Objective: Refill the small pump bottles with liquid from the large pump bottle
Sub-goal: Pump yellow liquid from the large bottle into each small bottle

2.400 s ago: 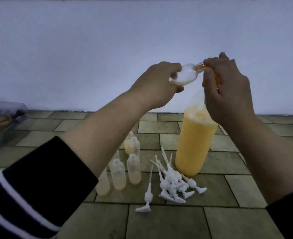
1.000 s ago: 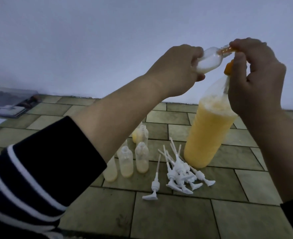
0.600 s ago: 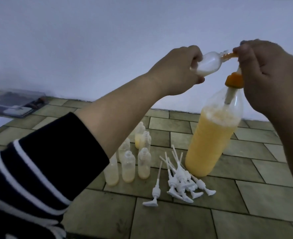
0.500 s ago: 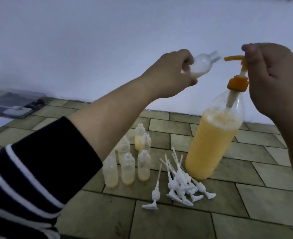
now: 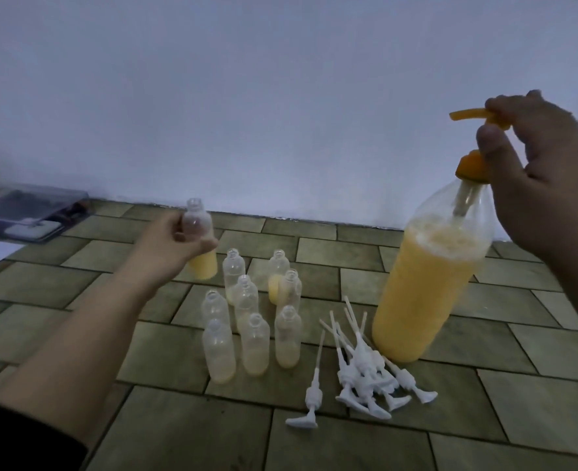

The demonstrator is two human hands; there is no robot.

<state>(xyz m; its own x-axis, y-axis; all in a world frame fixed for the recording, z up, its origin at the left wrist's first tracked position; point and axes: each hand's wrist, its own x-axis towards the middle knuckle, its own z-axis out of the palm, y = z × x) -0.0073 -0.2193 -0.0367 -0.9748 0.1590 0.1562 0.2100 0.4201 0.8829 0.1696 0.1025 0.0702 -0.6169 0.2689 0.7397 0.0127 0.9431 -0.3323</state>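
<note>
Pale, bare wall [image 5: 281, 96] behind; olive tiled floor [image 5: 179, 433] carrying all items, bare tile along the near edge and toward the left.

Large clear plastic pump bottle of yellow-orange liquid [image 5: 427, 294] upright at right, filled to roughly the shoulder. Orange pump head [image 5: 471, 119] raised on its stem, spout pointing left. Right hand [image 5: 545, 185] curled over the pump head from the right, fingertips on its top, thumb near the orange collar.

Flat grey tray-like object [image 5: 26, 212] at far left against the wall; contents unclear.

Left hand [image 5: 168, 246] gripping a small clear uncapped bottle with yellow liquid in its lower half [image 5: 199, 243], held upright just behind and left of the cluster; contact with the floor cannot be told.

Cluster of eight small clear uncapped bottles [image 5: 253, 321] standing centre, close together, some partly filled with pale yellow.

Pile of white plastic pump tops with dip tubes [image 5: 365, 372] lying just right of the cluster, in front of the large bottle; single white pump top [image 5: 311, 392] lying slightly apart at left.
</note>
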